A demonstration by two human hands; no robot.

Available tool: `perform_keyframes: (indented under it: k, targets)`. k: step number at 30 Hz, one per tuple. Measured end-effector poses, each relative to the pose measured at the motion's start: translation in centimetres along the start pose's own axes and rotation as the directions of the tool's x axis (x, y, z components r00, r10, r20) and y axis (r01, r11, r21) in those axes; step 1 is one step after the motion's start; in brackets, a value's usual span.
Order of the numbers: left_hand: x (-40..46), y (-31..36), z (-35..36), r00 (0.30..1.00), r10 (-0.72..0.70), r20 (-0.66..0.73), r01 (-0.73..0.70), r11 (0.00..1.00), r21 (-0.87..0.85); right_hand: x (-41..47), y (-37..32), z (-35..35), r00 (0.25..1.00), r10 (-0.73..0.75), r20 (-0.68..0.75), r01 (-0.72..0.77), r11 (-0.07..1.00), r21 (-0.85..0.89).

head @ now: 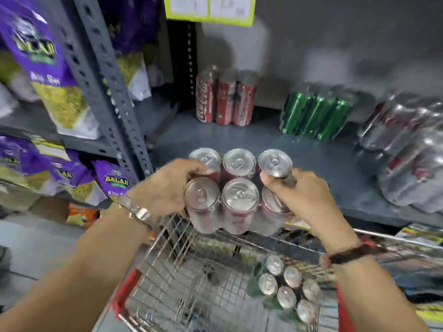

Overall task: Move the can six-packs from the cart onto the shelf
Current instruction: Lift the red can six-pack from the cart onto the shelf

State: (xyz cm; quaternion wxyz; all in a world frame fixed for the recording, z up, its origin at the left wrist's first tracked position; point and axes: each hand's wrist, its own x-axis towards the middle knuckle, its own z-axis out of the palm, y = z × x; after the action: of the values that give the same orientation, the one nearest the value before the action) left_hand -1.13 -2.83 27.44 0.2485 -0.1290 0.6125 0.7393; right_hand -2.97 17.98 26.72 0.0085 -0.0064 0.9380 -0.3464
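Note:
I hold a shrink-wrapped six-pack of red cans (239, 195) between both hands, above the cart's front rim and just short of the dark shelf (263, 144). My left hand (165, 188) grips its left side, my right hand (302, 195) its right side. On the shelf stand a red cola six-pack (225, 99) at the back, a green six-pack (316, 113) to its right, and a silver-and-red pack (412, 149) lying at the far right. A green six-pack (290, 291) lies in the wire cart (167, 271).
A perforated grey upright (105, 87) separates this shelf from racks of purple snack bags (45, 68) on the left. A yellow-edged price label (208, 8) hangs above. The cart has red corner guards.

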Motion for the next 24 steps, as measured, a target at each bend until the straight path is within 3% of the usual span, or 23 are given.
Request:
perform_keyframes:
  k: [3, 8, 12, 18, 21, 22, 24]
  targets:
    - [0.3, 4.6, -0.6, 1.0, 0.029, 0.009, -0.029, 0.999, 0.044, 3.5, -3.1, -1.6, 1.0, 0.005, -0.008, -0.004, 0.996, 0.085]
    - [4.8, 9.4, -3.4, 0.994, 0.013, -0.109, -0.011, 1.0, 0.018, 11.0, -6.2, -0.3, 0.999, 0.005, 0.045, -0.01, 0.993, 0.118]
    - [8.2, 11.0, -5.5, 0.981, -0.073, -0.179, 0.061, 0.996, -0.071, 15.8, -6.8, 2.0, 0.986, 0.094, 0.139, -0.118, 0.977, 0.178]
    - [10.2, 10.9, -6.5, 0.981, -0.059, -0.183, 0.052, 0.998, -0.044, 18.2, -6.2, 4.1, 0.981, 0.11, 0.16, -0.137, 0.976, 0.171]
    - [9.6, 9.4, -5.7, 0.964, 0.069, -0.258, -0.105, 0.986, -0.129, 17.0, -5.7, 3.7, 0.984, 0.109, 0.14, -0.128, 0.983, 0.134]
    - [9.5, 8.3, -5.3, 0.932, 0.138, -0.336, -0.206, 0.963, -0.176, 16.0, -5.2, 3.5, 0.992, 0.092, 0.081, -0.101, 0.988, 0.117]
    - [9.3, 4.7, -4.1, 0.803, 0.242, -0.545, -0.387, 0.907, -0.167, 12.9, -3.2, 2.9, 0.993, 0.042, -0.112, -0.033, 0.996, 0.08]
